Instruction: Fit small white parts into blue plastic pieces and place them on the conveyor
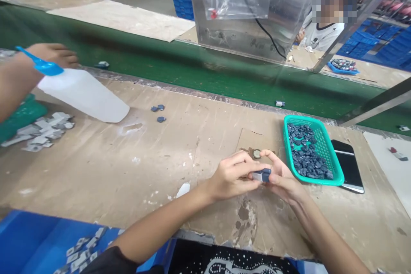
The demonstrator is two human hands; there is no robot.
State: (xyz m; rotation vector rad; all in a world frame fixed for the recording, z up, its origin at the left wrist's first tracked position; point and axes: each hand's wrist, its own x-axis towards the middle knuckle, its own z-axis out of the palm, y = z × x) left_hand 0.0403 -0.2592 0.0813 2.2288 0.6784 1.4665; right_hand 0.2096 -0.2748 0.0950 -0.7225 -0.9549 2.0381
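My left hand [233, 174] pinches a small light-grey and dark-blue plastic part [262, 175] by its pale end. My right hand [284, 180] has its thumb at the dark-blue end, and its index finger reaches out toward a small metal bottle cap [256, 153] lying on the cardboard. Whether that fingertip touches the cap I cannot tell. To the right of my hands, a green plastic basket [337, 175] holds many dark-blue pieces [306, 154].
A black phone [351, 167] lies partly under the basket. On the left stand a white squeeze bottle [85, 94], another person's arm [11, 81] and a pile of grey parts [45, 130]. A green conveyor belt [205, 77] runs behind. A blue bin [28, 239] sits lower left.
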